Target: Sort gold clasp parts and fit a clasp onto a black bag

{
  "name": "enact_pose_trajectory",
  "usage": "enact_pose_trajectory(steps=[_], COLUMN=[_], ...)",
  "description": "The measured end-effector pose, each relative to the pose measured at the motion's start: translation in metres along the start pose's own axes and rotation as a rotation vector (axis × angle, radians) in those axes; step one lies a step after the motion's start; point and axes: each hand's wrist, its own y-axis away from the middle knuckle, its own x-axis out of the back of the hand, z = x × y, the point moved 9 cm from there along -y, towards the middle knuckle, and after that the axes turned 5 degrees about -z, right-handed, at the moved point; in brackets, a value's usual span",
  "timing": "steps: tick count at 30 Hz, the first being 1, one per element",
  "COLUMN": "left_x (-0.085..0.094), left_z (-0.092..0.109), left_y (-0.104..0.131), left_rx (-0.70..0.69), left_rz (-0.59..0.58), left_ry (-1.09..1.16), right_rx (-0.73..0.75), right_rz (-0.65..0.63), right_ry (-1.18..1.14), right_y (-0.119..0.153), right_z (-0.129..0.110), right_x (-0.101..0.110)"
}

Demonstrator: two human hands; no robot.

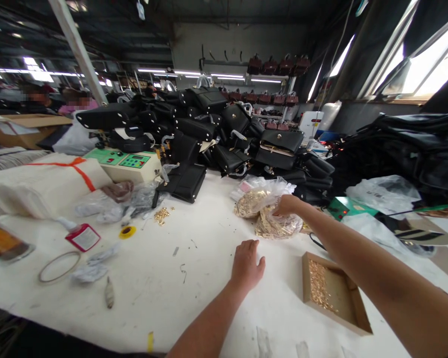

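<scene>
My left hand (247, 263) rests palm down on the white table (205, 308), fingers apart, holding nothing. Just beyond it, two clear plastic bags of gold-coloured metal parts lie side by side, the left bag (251, 203) and the right bag (274, 226). My right hand (286, 205) reaches into the top of the right bag; its fingertips are hidden there, so what they hold cannot be made out. Below my right forearm sits an open cardboard tray (343, 296) with small copper-coloured pieces in its left part. A small heap of gold pieces (162, 216) lies left of centre.
Black handbags (197, 129) are piled along the back. At left are a machine with a green panel (134, 161), a red-labelled bottle (82, 237), yellow tape (127, 232) and a wrapped white stack (41, 184). A green box (349, 208) stands at right. People sit far left.
</scene>
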Motion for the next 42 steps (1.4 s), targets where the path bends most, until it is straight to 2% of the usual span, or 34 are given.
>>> enact_pose_trajectory(steps=[6,11,14,21,25,31,34,39,42], left_x=[-0.001,-0.001,-0.001,-0.004,-0.006,-0.006,-0.007,-0.009,-0.006], left_z=[-0.001,-0.001,0.001,-0.001,-0.003,-0.002,-0.001,-0.002,-0.003], left_y=[0.0,-0.002,-0.003,-0.002,-0.003,-0.007,-0.008,-0.009,-0.011], left_rx=[0.0,0.005,0.004,-0.004,-0.001,-0.013,-0.022,-0.022,-0.024], left_rz=[0.006,-0.009,-0.022,-0.018,-0.022,-0.028,-0.036,-0.028,-0.022], left_ry=[-0.001,0.004,0.003,0.011,0.012,-0.003,-0.012,-0.014,-0.004], right_rx=[-0.138,-0.115,-0.16,-0.202,-0.213,-0.203,-0.217,-0.236,-0.2], right_rz=[-0.054,-0.026,-0.016,0.033,0.144,0.368,0.404,0.342,0.319], right_ry=[0.045,0.031,0.019,-0.022,-0.111,-0.451,-0.73,-1.192,-1.494], right_y=[0.002,0.004,0.008,0.006,0.013,0.041,0.054,0.085,0.116], right_z=[0.007,0.006,0.012,0.02,0.028,0.049,0.058,0.072,0.075], right_x=[-0.003,0.0,-0.001,0.0,0.007,0.029,0.033,0.021,-0.001])
